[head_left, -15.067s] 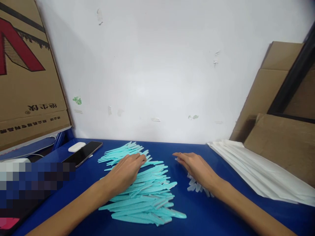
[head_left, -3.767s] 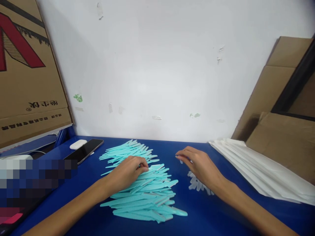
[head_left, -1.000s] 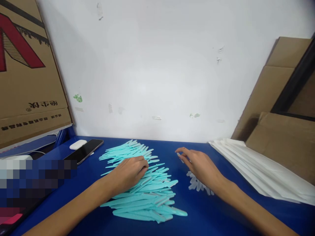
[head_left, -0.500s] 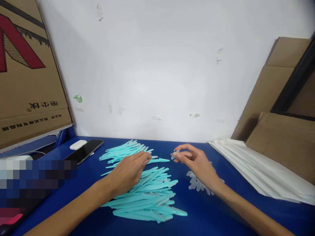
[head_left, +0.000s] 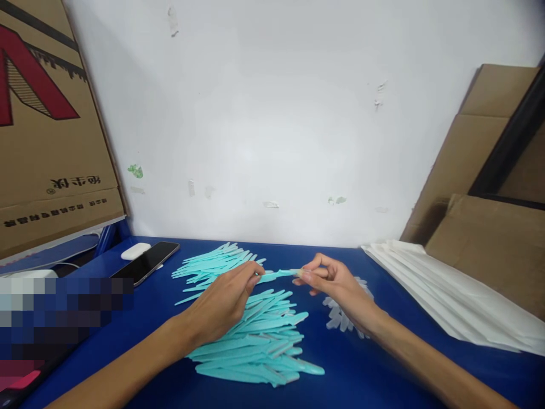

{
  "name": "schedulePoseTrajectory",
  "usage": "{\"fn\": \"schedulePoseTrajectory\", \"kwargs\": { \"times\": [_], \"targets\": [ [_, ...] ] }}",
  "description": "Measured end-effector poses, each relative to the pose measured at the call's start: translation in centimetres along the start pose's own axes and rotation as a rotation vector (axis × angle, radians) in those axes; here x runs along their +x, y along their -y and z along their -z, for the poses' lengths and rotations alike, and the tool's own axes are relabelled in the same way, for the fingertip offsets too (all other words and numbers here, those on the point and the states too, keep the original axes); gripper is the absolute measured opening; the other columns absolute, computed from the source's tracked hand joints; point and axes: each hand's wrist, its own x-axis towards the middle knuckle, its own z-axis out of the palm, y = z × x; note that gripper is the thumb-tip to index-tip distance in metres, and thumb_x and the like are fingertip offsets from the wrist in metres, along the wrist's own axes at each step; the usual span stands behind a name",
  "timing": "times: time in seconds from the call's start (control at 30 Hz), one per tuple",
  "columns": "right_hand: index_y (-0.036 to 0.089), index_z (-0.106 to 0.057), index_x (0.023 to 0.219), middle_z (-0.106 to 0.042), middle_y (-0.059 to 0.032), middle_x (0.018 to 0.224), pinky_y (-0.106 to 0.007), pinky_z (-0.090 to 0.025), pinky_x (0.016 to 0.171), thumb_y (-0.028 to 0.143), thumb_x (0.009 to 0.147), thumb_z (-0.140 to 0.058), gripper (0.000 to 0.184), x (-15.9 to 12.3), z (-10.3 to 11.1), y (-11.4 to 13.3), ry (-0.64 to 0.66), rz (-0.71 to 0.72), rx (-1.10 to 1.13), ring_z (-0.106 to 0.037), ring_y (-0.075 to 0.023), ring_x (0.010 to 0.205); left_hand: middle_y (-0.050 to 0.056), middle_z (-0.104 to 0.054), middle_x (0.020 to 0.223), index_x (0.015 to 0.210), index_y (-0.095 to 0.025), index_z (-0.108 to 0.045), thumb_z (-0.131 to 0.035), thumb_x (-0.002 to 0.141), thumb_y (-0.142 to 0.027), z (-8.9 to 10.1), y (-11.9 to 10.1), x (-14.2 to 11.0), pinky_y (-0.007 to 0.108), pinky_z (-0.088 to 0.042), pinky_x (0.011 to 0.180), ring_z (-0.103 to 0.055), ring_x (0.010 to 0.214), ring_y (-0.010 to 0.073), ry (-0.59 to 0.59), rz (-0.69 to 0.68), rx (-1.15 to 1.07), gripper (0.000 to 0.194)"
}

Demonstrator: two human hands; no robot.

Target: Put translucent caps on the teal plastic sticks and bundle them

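Pinched in my left hand [head_left: 225, 301] is a turquoise eyebrow razor [head_left: 279, 274], its free end pointing right. My right hand [head_left: 338, 281] closes thumb and fingers around a small translucent cap [head_left: 301, 273] at that free end. The fingertips partly hide the cap, so how far it sits over the razor I cannot tell. Below my left hand lies a heap of similar turquoise razors [head_left: 259, 346]. Another razor pile [head_left: 213, 262] is spread behind that hand. Loose clear caps [head_left: 338, 315] lie partly hidden beneath my right hand and wrist.
On the left of the blue table [head_left: 361, 375] are a dark phone [head_left: 149, 262] and a white case [head_left: 135, 251]. A stack of white sheets [head_left: 443, 295] lies at the right, beside cardboard [head_left: 489, 250]. A white wall [head_left: 272, 125] rises behind.
My right hand has brought the clear cap to the razor's free end, and the razor has lifted slightly there. My left hand has stayed nearly in place.
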Motion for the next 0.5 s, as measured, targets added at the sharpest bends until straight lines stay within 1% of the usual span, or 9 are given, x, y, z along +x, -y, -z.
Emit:
{"fn": "schedulePoseTrajectory", "kwargs": {
  "times": [0.17, 0.23, 0.3, 0.37, 0.4, 0.47, 0.5],
  "targets": [
    [0.022, -0.056, 0.084, -0.079, -0.0062, 0.087, -0.03, -0.051, 0.065, 0.053, 0.081, -0.075, 0.037, -0.1, -0.5, -0.9, 0.039, 0.032, -0.054, -0.074, -0.0249, 0.092, 0.003, -0.064, 0.096, 0.112, -0.023, -0.052, -0.029, 0.108, -0.028, -0.5, -0.6, -0.2, 0.029, -0.04, 0.062, -0.053, 0.067, 0.0156, 0.003, -0.079, 0.032, 0.024],
    [0.022, -0.058, 0.084, -0.079, -0.0052, 0.083, -0.029, -0.051, 0.063, 0.052, 0.083, -0.074, 0.035, -0.2, -0.8, -1.0, 0.041, 0.045, -0.06, -0.074, -0.0232, 0.086, 0.003, -0.064, 0.097, 0.11, -0.022, -0.053, -0.029, 0.107, -0.026, -0.7, -0.8, -0.1, 0.029, -0.039, 0.059, -0.053, 0.066, 0.0151, -0.018, -0.117, 0.068, 0.024],
    [0.021, -0.06, 0.082, -0.078, -0.004, 0.08, -0.028, -0.051, 0.061, 0.051, 0.084, -0.073, 0.032, -0.2, -0.8, -0.8, 0.035, 0.065, -0.118, -0.073, -0.0215, 0.08, 0.004, -0.064, 0.099, 0.112, -0.021, -0.054, -0.029, 0.108, -0.025, -0.8, -0.8, 0.0, 0.028, -0.04, 0.06, -0.056, 0.069, 0.0155, -0.042, -0.152, 0.105, 0.025],
    [0.022, -0.065, 0.086, -0.078, -0.0037, 0.084, -0.029, -0.052, 0.063, 0.05, 0.087, -0.07, 0.029, -0.1, -0.4, -0.2, 0.023, 0.126, -0.267, -0.072, -0.0206, 0.078, 0.006, -0.064, 0.103, 0.116, -0.021, -0.054, -0.028, 0.108, -0.025, -0.7, -0.5, 0.3, 0.029, -0.044, 0.065, -0.06, 0.076, 0.0169, -0.062, -0.164, 0.146, 0.027],
    [0.022, -0.068, 0.092, -0.078, -0.0038, 0.09, -0.03, -0.054, 0.067, 0.048, 0.089, -0.068, 0.026, 0.0, 0.1, 0.1, 0.01, 0.179, -0.383, -0.072, -0.0207, 0.081, 0.006, -0.064, 0.105, 0.118, -0.021, -0.054, -0.028, 0.108, -0.026, -0.6, -0.3, 0.4, 0.03, -0.046, 0.068, -0.061, 0.081, 0.0181, -0.072, -0.159, 0.178, 0.028],
    [0.025, -0.07, 0.106, -0.077, -0.0041, 0.101, -0.035, -0.054, 0.079, 0.042, 0.093, -0.065, 0.022, 0.3, 1.4, 0.6, -0.023, 0.328, -0.687, -0.072, -0.022, 0.091, 0.008, -0.063, 0.107, 0.119, -0.02, -0.055, -0.027, 0.108, -0.027, -0.3, 0.5, 0.6, 0.032, -0.048, 0.073, -0.063, 0.088, 0.0208, -0.085, -0.124, 0.264, 0.03],
    [0.026, -0.07, 0.112, -0.077, -0.0044, 0.105, -0.038, -0.053, 0.086, 0.037, 0.095, -0.063, 0.022, 0.5, 2.3, 0.8, -0.039, 0.401, -0.875, -0.071, -0.0233, 0.096, 0.009, -0.062, 0.108, 0.119, -0.02, -0.055, -0.027, 0.108, -0.027, 0.0, 0.9, 0.7, 0.033, -0.049, 0.074, -0.063, 0.091, 0.0221, -0.086, -0.095, 0.311, 0.031]
  ]
}}
